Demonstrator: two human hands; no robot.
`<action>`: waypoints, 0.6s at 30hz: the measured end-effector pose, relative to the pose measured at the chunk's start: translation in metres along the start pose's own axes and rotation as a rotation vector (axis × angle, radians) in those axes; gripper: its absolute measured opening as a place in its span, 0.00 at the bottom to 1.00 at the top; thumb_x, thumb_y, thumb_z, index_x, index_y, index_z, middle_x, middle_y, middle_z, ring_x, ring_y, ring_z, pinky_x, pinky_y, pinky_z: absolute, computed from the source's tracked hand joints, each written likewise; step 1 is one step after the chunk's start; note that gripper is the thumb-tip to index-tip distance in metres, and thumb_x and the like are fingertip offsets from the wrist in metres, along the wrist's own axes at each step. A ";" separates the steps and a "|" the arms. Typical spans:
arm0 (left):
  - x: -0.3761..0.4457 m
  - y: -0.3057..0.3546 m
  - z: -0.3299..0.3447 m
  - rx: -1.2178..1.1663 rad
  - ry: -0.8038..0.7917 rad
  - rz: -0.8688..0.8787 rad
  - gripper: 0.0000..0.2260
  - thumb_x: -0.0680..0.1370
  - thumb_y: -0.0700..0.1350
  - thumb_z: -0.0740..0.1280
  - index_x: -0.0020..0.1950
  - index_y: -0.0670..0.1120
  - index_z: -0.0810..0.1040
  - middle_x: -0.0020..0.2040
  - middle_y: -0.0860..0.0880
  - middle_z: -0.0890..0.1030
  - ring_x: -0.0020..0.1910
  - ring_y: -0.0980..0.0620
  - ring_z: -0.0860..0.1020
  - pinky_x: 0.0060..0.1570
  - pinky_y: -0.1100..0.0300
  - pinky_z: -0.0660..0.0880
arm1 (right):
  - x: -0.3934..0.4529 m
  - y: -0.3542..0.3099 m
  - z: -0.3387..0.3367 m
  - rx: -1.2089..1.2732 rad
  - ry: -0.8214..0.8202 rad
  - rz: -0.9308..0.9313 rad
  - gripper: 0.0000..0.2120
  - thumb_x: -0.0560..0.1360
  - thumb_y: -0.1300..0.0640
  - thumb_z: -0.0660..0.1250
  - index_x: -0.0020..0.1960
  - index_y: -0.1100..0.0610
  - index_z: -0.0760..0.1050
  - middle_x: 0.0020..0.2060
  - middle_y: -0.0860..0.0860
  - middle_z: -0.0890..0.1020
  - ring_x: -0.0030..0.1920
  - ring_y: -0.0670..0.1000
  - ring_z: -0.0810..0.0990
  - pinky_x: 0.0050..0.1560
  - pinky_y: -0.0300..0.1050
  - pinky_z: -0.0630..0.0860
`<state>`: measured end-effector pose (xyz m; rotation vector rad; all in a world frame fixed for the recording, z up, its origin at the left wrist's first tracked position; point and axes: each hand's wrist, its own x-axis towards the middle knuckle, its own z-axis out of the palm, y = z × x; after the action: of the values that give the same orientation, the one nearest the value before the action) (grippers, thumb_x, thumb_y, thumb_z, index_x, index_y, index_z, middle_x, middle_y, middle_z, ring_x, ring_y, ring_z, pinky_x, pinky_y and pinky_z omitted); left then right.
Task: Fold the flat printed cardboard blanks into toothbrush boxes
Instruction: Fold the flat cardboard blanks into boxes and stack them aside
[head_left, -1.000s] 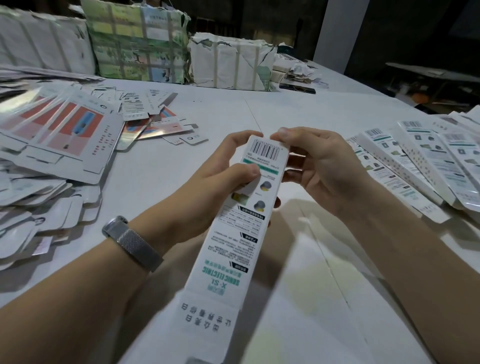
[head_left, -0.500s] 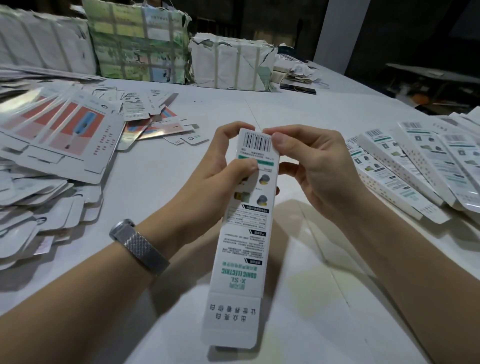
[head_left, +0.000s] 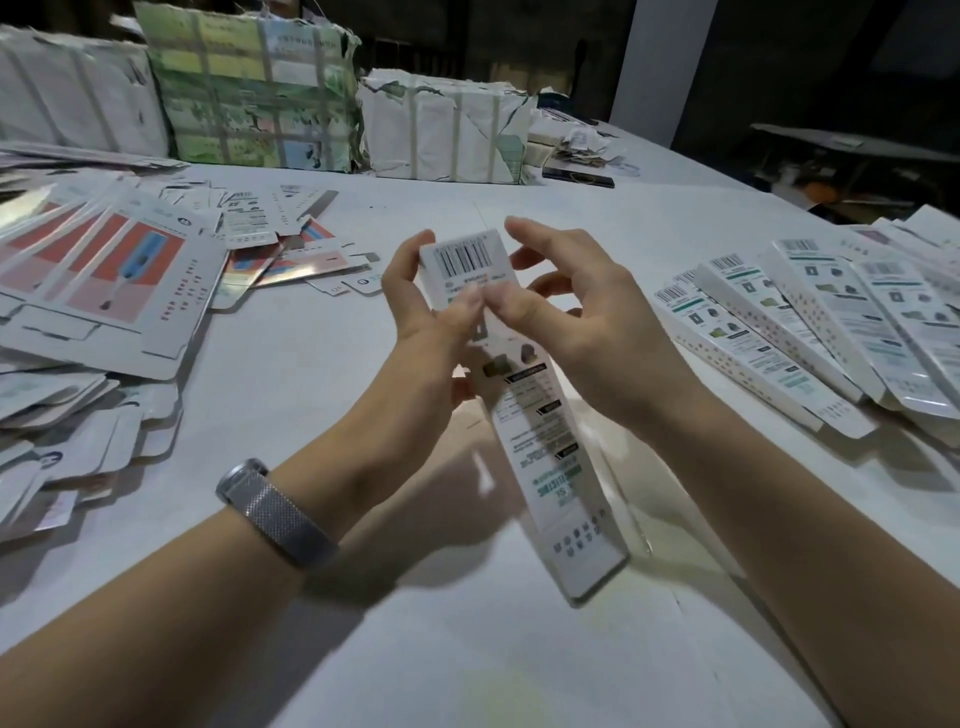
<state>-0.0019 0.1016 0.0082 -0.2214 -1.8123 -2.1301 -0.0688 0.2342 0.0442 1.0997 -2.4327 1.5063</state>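
Thumb and fingers of left hand (head_left: 421, 306) curled around the upper part of the box (head_left: 524, 395), pinching it from the left side, thumb tip on the printed face just under the barcode. Right hand (head_left: 576, 317) close against the box from the right, thumb tip pressing on the same face and touching the left thumb; other right fingers half bent and spread apart, index raised above the top edge, apparently not closed around the cardboard. Box held in the air above the table (head_left: 519, 675), long and white, barcode end up and away, lower end tilted toward the right and blurred. On left wrist a metal mesh watch band (head_left: 275, 514). At left on the table, a spread pile of flat blanks (head_left: 93, 291) with red and pink print. At right, a row of finished boxes (head_left: 810, 332) lying side by side. At the far edge, wrapped bundles (head_left: 249, 88) standing in a line.
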 end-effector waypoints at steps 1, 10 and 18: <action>0.001 0.001 0.002 0.032 0.033 0.047 0.28 0.79 0.51 0.58 0.75 0.59 0.48 0.64 0.49 0.80 0.62 0.44 0.80 0.52 0.55 0.79 | -0.001 -0.003 -0.002 -0.044 -0.043 -0.007 0.34 0.70 0.42 0.69 0.74 0.48 0.68 0.56 0.43 0.74 0.52 0.38 0.76 0.45 0.29 0.74; 0.001 -0.001 0.000 -0.028 0.059 -0.013 0.27 0.66 0.55 0.68 0.57 0.82 0.65 0.70 0.62 0.68 0.73 0.55 0.66 0.68 0.42 0.65 | 0.006 -0.014 -0.046 -0.282 0.077 0.085 0.38 0.67 0.51 0.76 0.74 0.47 0.66 0.55 0.46 0.76 0.51 0.45 0.79 0.47 0.42 0.79; 0.011 -0.023 -0.025 0.062 0.055 0.004 0.22 0.62 0.60 0.70 0.56 0.70 0.78 0.59 0.58 0.82 0.61 0.54 0.79 0.49 0.45 0.75 | 0.016 0.059 -0.159 -0.830 0.355 0.588 0.19 0.72 0.56 0.68 0.63 0.53 0.77 0.52 0.51 0.76 0.61 0.57 0.74 0.52 0.49 0.72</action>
<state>-0.0182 0.0787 -0.0138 -0.1497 -1.8425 -2.0533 -0.1626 0.3689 0.0881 -0.0354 -2.7513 0.5090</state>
